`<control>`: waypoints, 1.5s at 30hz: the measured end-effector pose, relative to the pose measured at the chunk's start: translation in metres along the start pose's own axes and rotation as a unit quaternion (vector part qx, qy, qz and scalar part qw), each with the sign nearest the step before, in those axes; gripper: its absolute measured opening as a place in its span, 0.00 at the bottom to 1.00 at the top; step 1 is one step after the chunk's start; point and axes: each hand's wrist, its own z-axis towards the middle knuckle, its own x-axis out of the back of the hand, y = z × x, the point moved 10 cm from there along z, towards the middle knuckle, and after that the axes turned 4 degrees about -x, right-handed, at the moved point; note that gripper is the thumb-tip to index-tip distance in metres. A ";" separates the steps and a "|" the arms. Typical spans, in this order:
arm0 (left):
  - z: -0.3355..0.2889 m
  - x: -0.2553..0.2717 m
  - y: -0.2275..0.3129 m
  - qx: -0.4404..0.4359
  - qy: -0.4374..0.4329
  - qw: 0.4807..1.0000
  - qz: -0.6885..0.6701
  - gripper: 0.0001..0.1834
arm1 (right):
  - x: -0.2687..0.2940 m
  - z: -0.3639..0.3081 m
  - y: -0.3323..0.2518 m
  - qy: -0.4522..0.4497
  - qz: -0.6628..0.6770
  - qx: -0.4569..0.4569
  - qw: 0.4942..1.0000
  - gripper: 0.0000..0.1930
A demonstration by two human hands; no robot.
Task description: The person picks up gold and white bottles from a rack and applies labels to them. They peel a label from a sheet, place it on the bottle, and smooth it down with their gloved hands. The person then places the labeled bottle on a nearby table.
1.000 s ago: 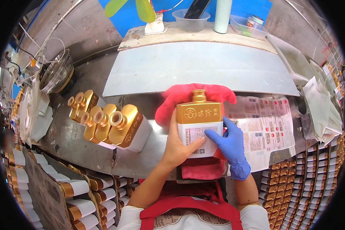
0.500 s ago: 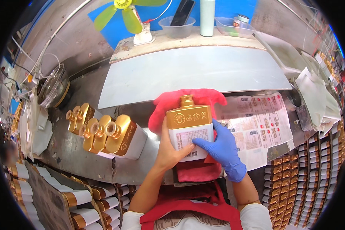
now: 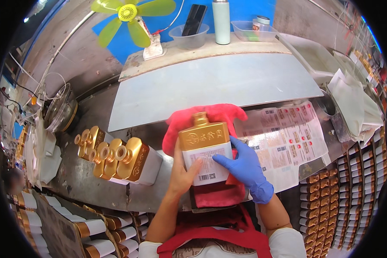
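A flat-sided bottle (image 3: 205, 148), gold at the shoulder and white below, is held upright between both hands over a red cloth (image 3: 176, 120). My left hand (image 3: 182, 174), bare, is closed round its left side with the thumb on the white front. On the other side my right hand (image 3: 244, 165), in a blue glove, grips the bottle, its thumb resting on the printed part. A printed label covers the lower front of the bottle. The fingers behind the bottle are hidden.
Several gold-and-white bottles (image 3: 133, 161) stand tilted on the metal table at the left. Right of the cloth lies a sheet of labels (image 3: 284, 137). A grey board (image 3: 215, 79), a green fan (image 3: 127, 13) and a flask (image 3: 222, 23) are farther back. Racks of bottles (image 3: 320, 202) flank the table.
My left thumb has moved up and left off the lower part of the label, and more of its lower print shows. The whole view has shifted slightly. Both hands still hold the bottle.
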 end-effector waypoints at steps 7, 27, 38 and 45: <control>0.000 0.000 0.001 -0.026 0.028 0.999 0.036 0.37 | 0.001 0.000 -0.003 0.012 -0.009 -0.035 0.999 0.35; 0.000 -0.004 0.007 -0.016 -0.032 0.999 -0.011 0.51 | 0.002 -0.002 -0.030 0.008 -0.081 0.023 0.996 0.34; 0.006 -0.004 0.004 -0.026 -0.035 0.999 0.026 0.58 | 0.003 0.009 -0.024 0.029 -0.091 0.000 0.995 0.36; 0.005 -0.005 0.003 0.000 -0.037 0.999 -0.002 0.58 | 0.004 0.015 -0.016 -0.010 -0.036 -0.017 0.999 0.31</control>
